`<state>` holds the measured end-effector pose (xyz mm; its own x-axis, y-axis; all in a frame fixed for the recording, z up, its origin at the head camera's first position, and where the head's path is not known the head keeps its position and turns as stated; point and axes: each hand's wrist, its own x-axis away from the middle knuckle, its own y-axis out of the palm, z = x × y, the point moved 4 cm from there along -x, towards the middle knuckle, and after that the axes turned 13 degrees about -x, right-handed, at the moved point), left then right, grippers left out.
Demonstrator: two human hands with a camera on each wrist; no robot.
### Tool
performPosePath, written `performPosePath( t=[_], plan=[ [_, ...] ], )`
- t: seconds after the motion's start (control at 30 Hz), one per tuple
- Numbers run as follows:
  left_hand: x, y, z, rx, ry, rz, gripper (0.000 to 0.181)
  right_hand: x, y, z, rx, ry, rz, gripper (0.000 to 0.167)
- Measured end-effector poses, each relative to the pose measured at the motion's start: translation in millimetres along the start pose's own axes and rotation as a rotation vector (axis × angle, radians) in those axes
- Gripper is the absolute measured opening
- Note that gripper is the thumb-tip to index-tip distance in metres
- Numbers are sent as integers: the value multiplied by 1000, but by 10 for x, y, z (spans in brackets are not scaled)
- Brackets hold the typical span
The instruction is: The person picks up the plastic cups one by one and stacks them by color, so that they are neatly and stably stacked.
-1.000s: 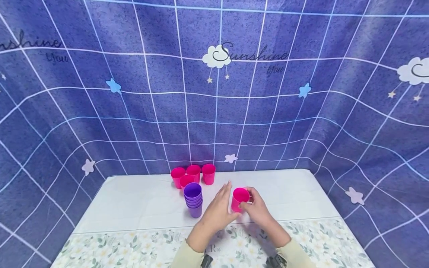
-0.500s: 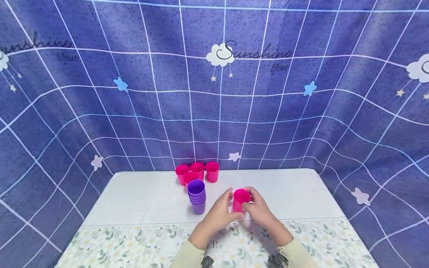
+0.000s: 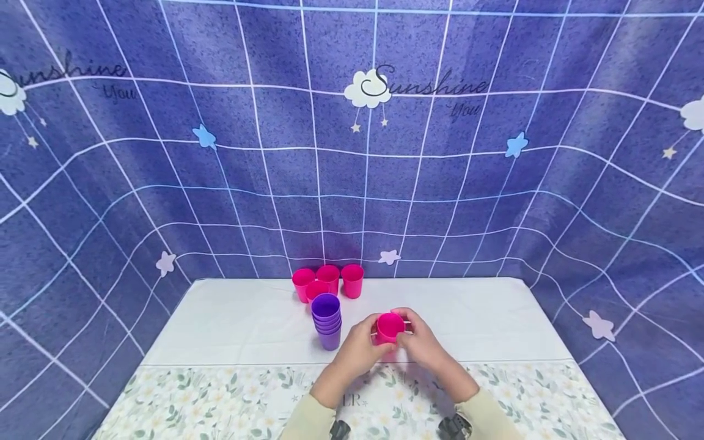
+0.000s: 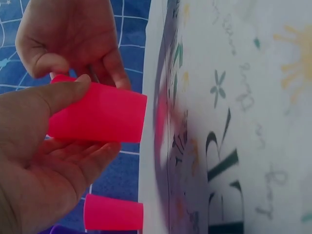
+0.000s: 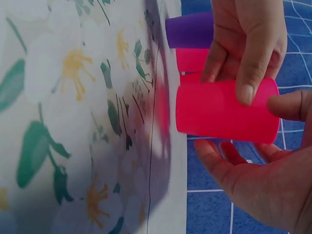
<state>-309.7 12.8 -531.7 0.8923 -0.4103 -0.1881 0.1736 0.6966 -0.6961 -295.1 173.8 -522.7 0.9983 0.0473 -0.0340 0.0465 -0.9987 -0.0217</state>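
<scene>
A pink cup (image 3: pixel 391 327) stands mouth-up between my two hands, near the middle of the white cloth. My left hand (image 3: pixel 360 348) grips it from the left, its thumb lying along the cup wall (image 4: pixel 105 112) in the left wrist view. From the other side my right hand (image 3: pixel 422 343) holds the same cup, thumb at the rim and fingers round the far side. In the right wrist view the cup (image 5: pixel 214 109) shows side-on; whether its base touches the cloth is hard to tell. Left of my left hand stands a stack of nested purple cups (image 3: pixel 328 324).
Behind the purple stack several pink cups stand upright, one of them a little apart on the right (image 3: pixel 352 282). A blue gridded curtain (image 3: pixel 440 183) rises behind the table and along both sides. A floral cloth (image 3: pixel 220 397) covers the table's near part.
My left hand has come in from beside the pink cup and taken hold of it. The cup has shifted slightly left and nearer. The head view has turned a little left.
</scene>
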Motion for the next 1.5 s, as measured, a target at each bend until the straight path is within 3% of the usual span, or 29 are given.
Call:
performPosePath(
  t=[0.2,0.5,0.63,0.9,1.2,1.5],
  plan=[
    [14,-49,-13,-17,-14,0,63,-170,-58,-69,-80,-59,-36,54],
    [28,-59,-91,-4,-66,-1,65,-615,-37,-12,-63,-114,-3,34],
    [63,-39,-108,-39,-69,6,71,-803,26,60,-42,-141,-28,32],
    [118,-44,-99,-108,-76,23,75,-1106,135,137,47,-174,-93,40],
    [66,-105,-75,-106,-70,36,68,-1352,267,197,-9,-170,-144,60],
    [49,-118,-16,-140,-43,46,66,-1507,384,193,6,-177,-169,69]
  ],
)
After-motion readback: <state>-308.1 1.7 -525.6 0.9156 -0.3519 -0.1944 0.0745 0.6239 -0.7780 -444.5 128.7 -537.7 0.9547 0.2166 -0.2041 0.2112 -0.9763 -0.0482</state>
